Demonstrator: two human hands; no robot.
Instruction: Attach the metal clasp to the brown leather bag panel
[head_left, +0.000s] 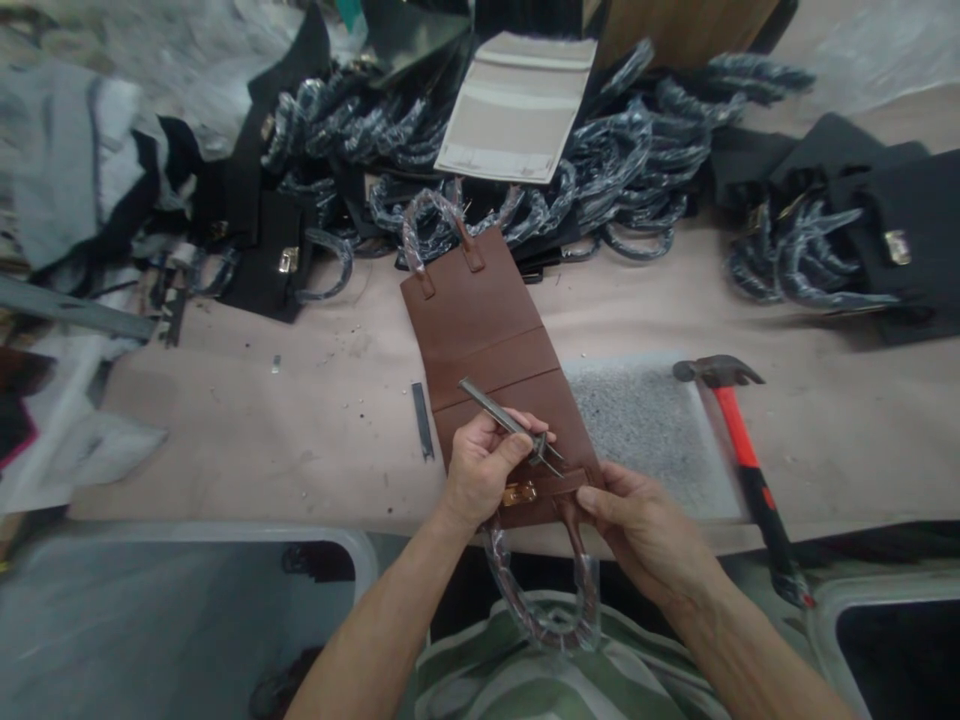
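Observation:
A brown leather bag panel [487, 300] lies unfolded in front of me, with plastic-wrapped handles [544, 635] at its near and far ends. My left hand [487, 462] is closed around a metal caliper [495, 405], its bar pointing up and left and its thin jaws over the near part of the leather. Close below that hand sits a gold clasp [520, 493] on the panel. My right hand [637, 515] pinches the panel's near right edge beside the handle base, thumb on top and the other fingers mostly underneath.
A hammer [739, 430] with a red and black handle lies at right, beside a speckled grey slab [645, 425]. A dark metal strip [422, 420] rests left of the panel. Black bag pieces with wrapped handles [630, 150] pile up behind. Grey bins [367, 550] stand below the table edge.

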